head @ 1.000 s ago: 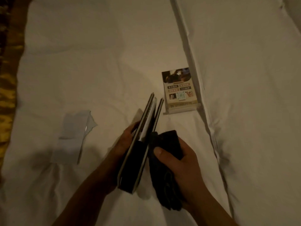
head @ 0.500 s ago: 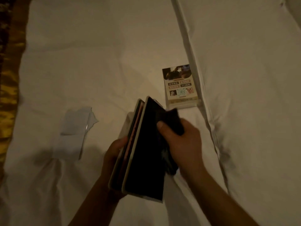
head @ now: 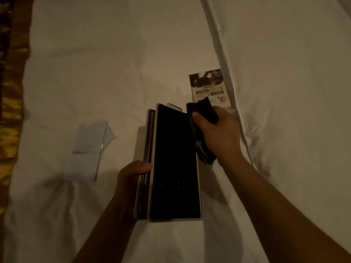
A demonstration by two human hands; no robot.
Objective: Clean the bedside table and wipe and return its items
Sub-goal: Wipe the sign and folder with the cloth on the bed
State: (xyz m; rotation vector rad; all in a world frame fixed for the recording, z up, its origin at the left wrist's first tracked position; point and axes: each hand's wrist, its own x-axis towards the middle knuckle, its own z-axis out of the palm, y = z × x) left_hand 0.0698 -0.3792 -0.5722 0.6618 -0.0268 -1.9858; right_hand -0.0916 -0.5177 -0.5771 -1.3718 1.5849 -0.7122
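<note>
So the left hand (head: 133, 179) grips the stack of dark boards (head: 174, 164) by its left edge, held up over the bed (head: 95, 73). The right hand (head: 218, 137) is bunched around a dark cloth (head: 203, 111) at the front board's top right edge. A printed card (head: 207, 86) lies just behind it.

bedding: white sheet (head: 114, 63) fills most of the view, creased, folds running out toward the lower left | right: thicker white cover (head: 294, 92) lies over the sheet, its hemmed edge (head: 218, 44) slanting from the top centre down to the right | far left: gold patterned fabric strip (head: 11, 111) along the sheet's edge | light: dim, warm
</note>
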